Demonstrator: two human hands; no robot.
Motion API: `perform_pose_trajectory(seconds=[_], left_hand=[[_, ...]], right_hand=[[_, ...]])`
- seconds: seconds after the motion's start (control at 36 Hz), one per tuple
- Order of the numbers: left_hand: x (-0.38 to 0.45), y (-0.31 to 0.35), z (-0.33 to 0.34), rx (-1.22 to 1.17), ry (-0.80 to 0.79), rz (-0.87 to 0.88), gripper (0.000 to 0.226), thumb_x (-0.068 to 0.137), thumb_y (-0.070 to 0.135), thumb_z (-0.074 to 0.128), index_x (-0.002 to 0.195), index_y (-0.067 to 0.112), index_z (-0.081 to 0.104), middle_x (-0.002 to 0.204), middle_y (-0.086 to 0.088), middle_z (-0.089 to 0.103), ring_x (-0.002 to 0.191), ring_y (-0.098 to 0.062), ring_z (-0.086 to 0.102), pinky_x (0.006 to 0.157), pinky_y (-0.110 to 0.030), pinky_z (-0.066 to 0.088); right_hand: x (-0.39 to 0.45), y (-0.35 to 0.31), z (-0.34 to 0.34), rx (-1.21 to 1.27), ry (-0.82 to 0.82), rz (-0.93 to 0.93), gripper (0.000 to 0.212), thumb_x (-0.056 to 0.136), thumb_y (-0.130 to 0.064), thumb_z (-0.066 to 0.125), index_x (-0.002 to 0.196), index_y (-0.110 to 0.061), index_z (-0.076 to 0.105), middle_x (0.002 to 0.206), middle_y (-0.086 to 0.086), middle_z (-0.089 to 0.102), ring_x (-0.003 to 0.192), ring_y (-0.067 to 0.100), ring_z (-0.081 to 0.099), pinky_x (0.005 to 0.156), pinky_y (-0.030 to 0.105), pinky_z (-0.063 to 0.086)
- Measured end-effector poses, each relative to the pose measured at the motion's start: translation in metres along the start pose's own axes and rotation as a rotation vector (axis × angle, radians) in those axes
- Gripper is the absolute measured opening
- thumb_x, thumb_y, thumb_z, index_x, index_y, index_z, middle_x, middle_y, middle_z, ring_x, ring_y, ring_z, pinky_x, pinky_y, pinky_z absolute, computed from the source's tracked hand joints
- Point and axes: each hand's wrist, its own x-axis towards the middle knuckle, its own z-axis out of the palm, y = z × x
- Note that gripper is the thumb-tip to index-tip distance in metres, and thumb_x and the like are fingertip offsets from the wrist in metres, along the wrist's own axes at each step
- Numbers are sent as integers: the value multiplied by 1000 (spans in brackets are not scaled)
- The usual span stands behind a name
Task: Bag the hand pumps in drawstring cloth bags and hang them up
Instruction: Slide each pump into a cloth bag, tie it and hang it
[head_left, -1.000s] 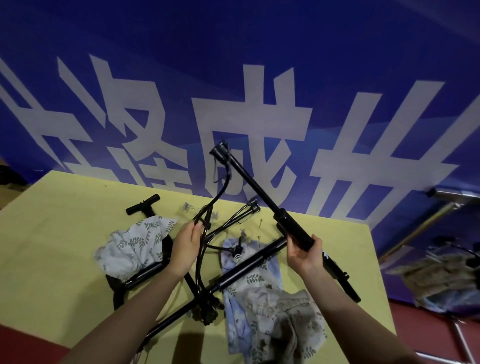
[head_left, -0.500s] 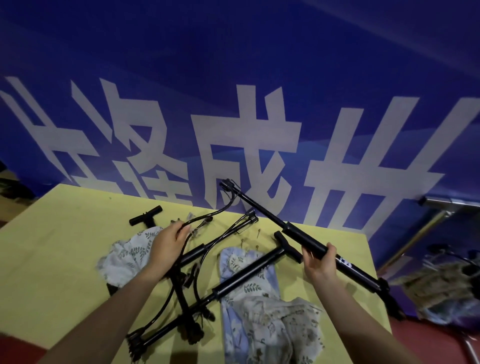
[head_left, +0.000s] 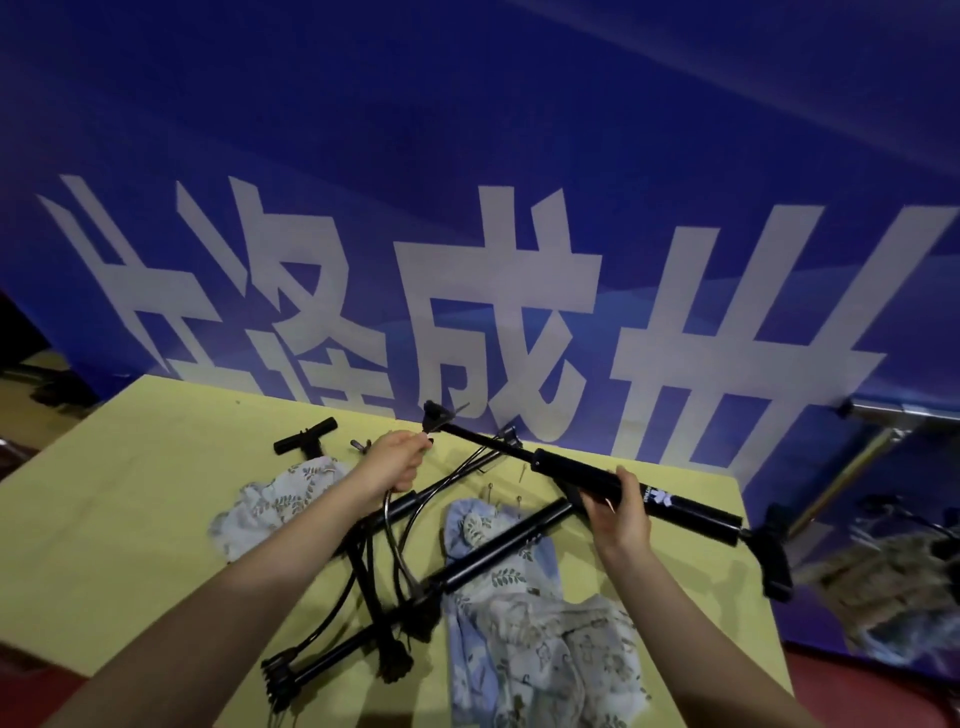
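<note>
Pump lifted over the table, both my hands on it.
My right hand grips the pump barrel; my left hand pinches its hose; bags lie on the table below.

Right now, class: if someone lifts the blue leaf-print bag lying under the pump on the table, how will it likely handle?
The blue leaf-print bag lies crumpled, so it is probably floppy and light. A black pump lies across it, so pulling may drag or roll that pump on the yellow table.
</note>
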Motion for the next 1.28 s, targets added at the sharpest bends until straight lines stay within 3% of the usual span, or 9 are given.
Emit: perform_pose_trajectory(seconds=[0.22,0.47,0.64,0.78,0.86,0.97,1.03,1.14,1.28], left_hand=[[-14,-21,64,-334,-50,-150,28,105,18,35,81,11,49,65,-4,51,57,-17,47,54,-26,43],[-16,-36,68,-365,-79,-131,25,103,26,42,106,8,59,101,-13,63,82,-23,62,63,-29,54],[-16,-70,20,-311,178,-204,59,98,51,41,144,14,38,132,-18,55,111,-32,58,88,-39,50],[-15,-84,-21,-281,394,-245,59,96,48,48,139,8,44,131,-14,51,119,-32,51,87,-40,46],[-17,-86,-35,-204,438,-249,66,90,55,55,136,8,45,132,-12,54,119,-32,52,86,-43,47],[-25,-87,-37,-251,445,-256,55,89,47,61,124,7,48,124,-10,55,113,-29,54,89,-43,50],[-29,-91,-38,-307,426,-245,41,92,40,60,116,8,51,118,-10,56,112,-28,55,93,-41,50],[-34,-100,-45,-295,415,-228,37,87,41,66,107,11,60,108,-10,63,110,-28,59,98,-45,48],[-39,-93,-40,-319,344,-186,17,92,30,62,86,14,59,86,-5,59,93,-23,57,88,-38,45]], right_hand=[[-15,8,6,-6,-174,22,13,95,-19,57,85,-11,55,96,9,63,117,32,59,103,46,46],[-31,7,3,-262,-286,-4,16,94,-19,58,94,-4,64,105,16,65,112,32,62,101,44,47],[-30,0,-12,-359,-278,-32,15,90,-15,62,91,-2,69,100,17,69,110,34,62,99,45,49],[-32,-3,-17,-430,-283,-61,20,90,-18,63,93,1,68,111,27,66,113,40,61,101,51,47],[-35,-3,-17,-460,-323,-77,51,83,-43,62,104,3,64,117,26,65,109,35,65,100,51,47],[-32,-2,-17,-398,-389,-19,101,72,-76,51,146,-10,32,137,25,51,112,35,63,98,53,49],[-35,-5,-14,-428,-380,-41,88,78,-72,47,139,-8,39,130,23,58,113,36,63,99,53,48],[-39,-16,-10,-519,-229,-180,29,98,-36,51,90,-8,55,84,7,69,98,34,64,87,45,53],[-34,-28,-15,-501,-154,-160,20,96,-24,57,99,-6,49,89,12,58,88,32,67,64,31,59]])
